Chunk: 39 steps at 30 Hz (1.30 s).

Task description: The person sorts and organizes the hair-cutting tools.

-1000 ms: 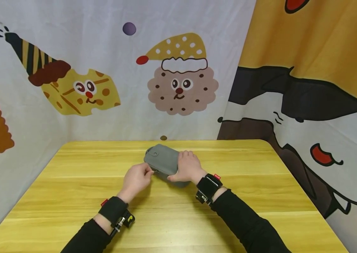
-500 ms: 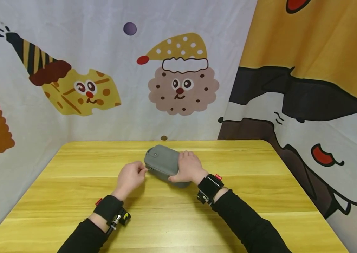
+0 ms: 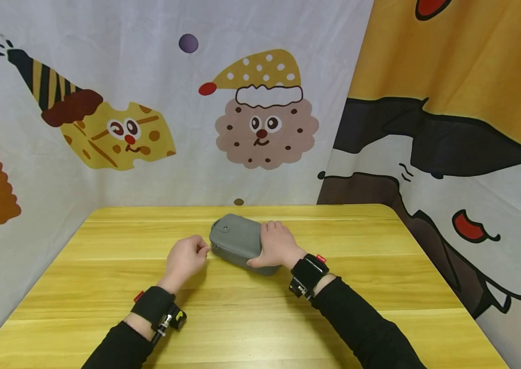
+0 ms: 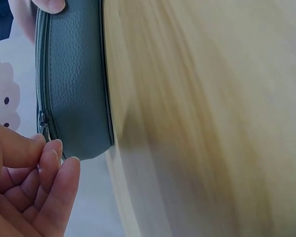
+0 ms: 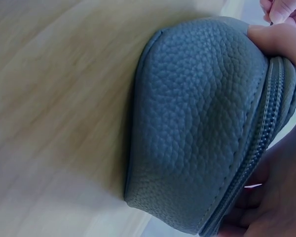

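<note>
A grey pebbled-leather zip pouch (image 3: 237, 234) lies at an angle near the far side of the table, its snap tab at the left end. My left hand (image 3: 186, 258) is at the pouch's left front corner. In the left wrist view, its thumb and forefinger pinch the metal zipper pull (image 4: 45, 131), whose slider sits near that end of the pouch. My right hand (image 3: 279, 246) grips the right end, thumb on the front side and fingers over the top. The right wrist view shows the zipper's teeth (image 5: 260, 136) meshed along the pouch's edge.
The wooden table (image 3: 260, 328) extends on all sides of the pouch. Behind it hangs a white curtain (image 3: 149, 61) printed with cartoon biscuits and cheese. A yellow, black and white printed curtain (image 3: 449, 77) hangs at the right.
My left hand has moved left along the pouch's front side, taking the zipper pull from part-way along to the left end. The right hand keeps its grip, and the pouch has barely shifted.
</note>
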Tool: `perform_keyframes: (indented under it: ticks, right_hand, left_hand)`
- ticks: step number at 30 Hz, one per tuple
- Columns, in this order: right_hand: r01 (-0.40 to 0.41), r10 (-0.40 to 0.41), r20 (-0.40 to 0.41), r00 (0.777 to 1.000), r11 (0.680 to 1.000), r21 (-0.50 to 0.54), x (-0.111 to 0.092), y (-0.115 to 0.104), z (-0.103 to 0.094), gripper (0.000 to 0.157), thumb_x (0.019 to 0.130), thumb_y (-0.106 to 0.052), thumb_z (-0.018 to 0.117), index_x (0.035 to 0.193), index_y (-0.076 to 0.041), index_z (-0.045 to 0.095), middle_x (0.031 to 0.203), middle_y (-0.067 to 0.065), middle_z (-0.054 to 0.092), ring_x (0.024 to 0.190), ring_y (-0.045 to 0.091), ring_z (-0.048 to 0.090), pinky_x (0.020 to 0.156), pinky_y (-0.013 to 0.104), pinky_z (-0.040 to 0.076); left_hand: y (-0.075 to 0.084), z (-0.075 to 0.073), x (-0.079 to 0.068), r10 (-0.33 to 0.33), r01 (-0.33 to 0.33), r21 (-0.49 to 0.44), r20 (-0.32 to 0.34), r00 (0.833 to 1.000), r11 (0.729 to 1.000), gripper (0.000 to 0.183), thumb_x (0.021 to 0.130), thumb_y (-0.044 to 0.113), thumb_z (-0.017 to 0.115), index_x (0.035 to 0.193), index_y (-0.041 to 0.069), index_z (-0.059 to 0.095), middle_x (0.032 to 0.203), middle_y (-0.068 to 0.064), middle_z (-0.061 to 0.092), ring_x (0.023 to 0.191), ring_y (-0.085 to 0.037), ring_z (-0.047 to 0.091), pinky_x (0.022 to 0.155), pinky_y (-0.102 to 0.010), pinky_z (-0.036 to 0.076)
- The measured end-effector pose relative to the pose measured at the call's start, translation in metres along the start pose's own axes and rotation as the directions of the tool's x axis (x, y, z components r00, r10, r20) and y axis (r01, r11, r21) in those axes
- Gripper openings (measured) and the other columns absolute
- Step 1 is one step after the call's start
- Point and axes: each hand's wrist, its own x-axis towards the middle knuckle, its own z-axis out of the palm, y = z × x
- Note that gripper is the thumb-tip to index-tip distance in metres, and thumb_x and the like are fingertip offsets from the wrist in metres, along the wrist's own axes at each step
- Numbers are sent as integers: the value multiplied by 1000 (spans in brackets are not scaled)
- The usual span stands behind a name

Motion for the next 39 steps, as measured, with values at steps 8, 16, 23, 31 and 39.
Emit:
perform_keyframes:
  ticks: [8,16,23,31,39]
  right_hand:
    - [47,-47,12,999,999,12,-3,5,-3,112,70,-75,69,142,7,43,129,22,52,118,35,49,100,42,44]
    - [75,-76,13,997,997,25,-4,10,-2,112,70,-74,70,143,6,41,132,22,51,120,34,49,103,42,42]
    - [112,-113,6,994,992,48,-7,14,-5,110,70,-70,73,144,5,42,132,22,51,119,35,49,102,43,42]
    - [153,-153,5,988,986,63,-10,19,-8,108,70,-66,75,146,4,41,138,22,49,124,35,47,106,43,40]
    - [188,-188,-9,982,980,68,-8,24,-4,107,70,-66,75,145,3,42,134,20,51,121,34,48,105,43,40]
  left_hand:
    - [-6,-4,-3,-4,4,23,-24,1000,1000,11,90,9,71,79,9,68,68,-1,61,57,-15,49,55,-33,42]
    - [-7,-7,-5,8,-8,24,-16,1000,1000,10,90,9,72,81,9,68,69,-1,61,57,-15,50,56,-33,43]
    - [-9,-9,-6,11,-10,38,-23,1000,999,9,90,9,71,82,8,68,70,-1,62,58,-15,51,56,-33,43]
    - [-11,-10,-5,19,-18,40,-20,1000,999,7,91,8,71,84,8,69,73,-2,64,59,-14,52,56,-33,45]
    - [-12,-12,-4,28,-27,51,-13,1000,998,6,91,7,70,85,7,69,74,-3,64,60,-15,52,58,-34,45]
